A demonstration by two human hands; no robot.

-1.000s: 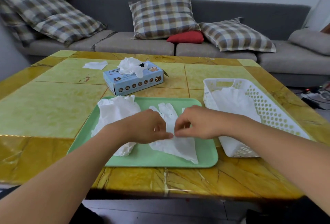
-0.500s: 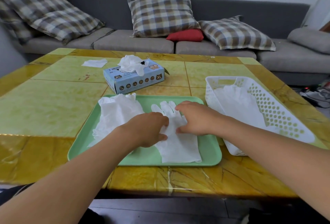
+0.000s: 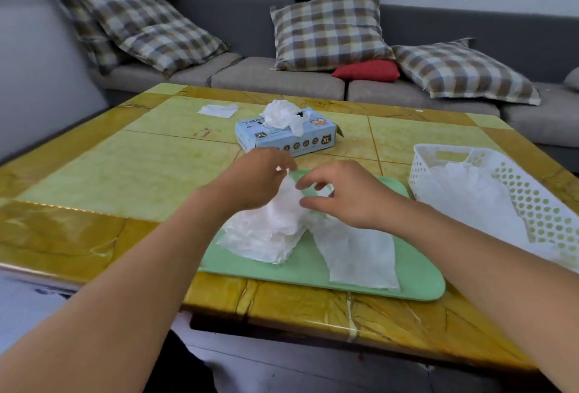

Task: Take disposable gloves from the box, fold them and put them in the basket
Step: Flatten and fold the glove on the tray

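A person's two bare hands work over a pale green plastic tray (image 3: 419,280) on a yellow marbled surface (image 3: 103,179). The left hand (image 3: 257,179) pinches the top of a crumpled heap of thin white disposable gloves (image 3: 269,229), lifting it into a peak. The right hand (image 3: 347,195) hovers just right of it, fingers loosely curled, holding nothing. A flat white glove (image 3: 357,254) lies on the tray's right half. Farther back sits a light blue glove box (image 3: 291,138). At right, a white perforated plastic basket (image 3: 532,204) holds white gloves.
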